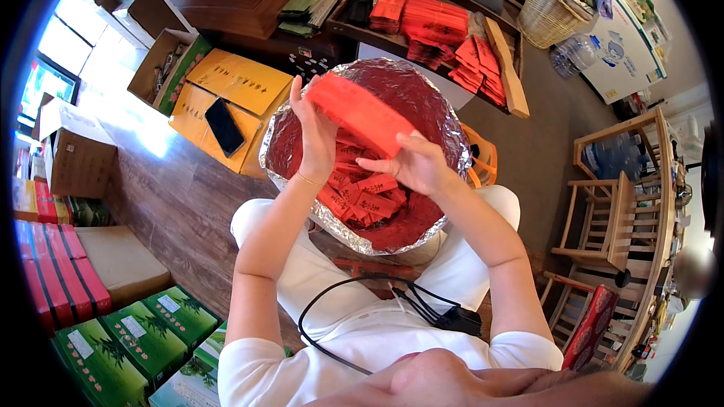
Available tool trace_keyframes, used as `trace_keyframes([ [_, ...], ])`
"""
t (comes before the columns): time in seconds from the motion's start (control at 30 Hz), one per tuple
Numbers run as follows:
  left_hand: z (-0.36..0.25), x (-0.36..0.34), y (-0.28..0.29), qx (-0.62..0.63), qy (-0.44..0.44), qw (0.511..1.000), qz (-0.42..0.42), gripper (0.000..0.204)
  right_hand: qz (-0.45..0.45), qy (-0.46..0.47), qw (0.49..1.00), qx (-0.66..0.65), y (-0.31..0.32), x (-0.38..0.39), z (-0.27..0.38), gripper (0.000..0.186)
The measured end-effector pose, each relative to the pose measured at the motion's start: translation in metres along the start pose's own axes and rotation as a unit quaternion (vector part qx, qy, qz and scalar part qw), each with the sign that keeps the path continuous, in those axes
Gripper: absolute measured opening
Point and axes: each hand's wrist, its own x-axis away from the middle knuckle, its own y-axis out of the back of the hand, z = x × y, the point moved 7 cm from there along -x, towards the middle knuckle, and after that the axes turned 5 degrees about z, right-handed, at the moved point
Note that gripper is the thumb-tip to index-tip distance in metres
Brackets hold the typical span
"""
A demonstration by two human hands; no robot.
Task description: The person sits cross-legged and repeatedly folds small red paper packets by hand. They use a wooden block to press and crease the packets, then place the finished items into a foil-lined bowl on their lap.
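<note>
A long, flat red packet [362,114] slants between my hands above a foil-lined tub [274,149]. My left hand [317,136] is closed on its upper left end, partly hidden behind it, with one fingertip showing above. At the lower right end, my right hand [416,166] pinches the packet between thumb and fingers, while other fingers stretch out over the tub. Many small red sachets [369,197] lie loosely heaped inside the tub. The tub's inner wall is dark red, and crumpled silver foil covers its rim. My knees are on either side of it.
Beyond the tub, a wooden tray [343,21] holds stacked red packets [434,19] and a wooden slat [507,68]. A black phone [224,126] rests on yellow boxes [226,79] at left. Green boxes [143,332] stand lower left; wooden chairs [603,218] are at right.
</note>
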Motion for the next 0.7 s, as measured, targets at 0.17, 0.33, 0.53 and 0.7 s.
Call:
trace_keyframes([
  [0.17,-0.007,-0.004,-0.018,0.027,0.019,0.997,0.073,0.062,0.014,-0.034,0.977,-0.211,-0.010,-0.002,-0.023,0.068],
  [0.33,-0.003,-0.007,-0.009,0.084,0.080,0.993,0.009,0.055,0.046,-0.027,0.903,0.427,-0.005,-0.003,-0.020,0.075],
  [0.53,0.003,-0.003,-0.008,0.041,0.051,0.998,0.013,0.052,0.042,0.048,0.707,0.705,-0.003,-0.012,-0.007,0.061],
  [0.7,0.006,-0.003,-0.009,0.025,0.043,0.999,0.015,0.053,0.029,0.048,0.683,0.728,-0.002,-0.011,-0.003,0.055],
])
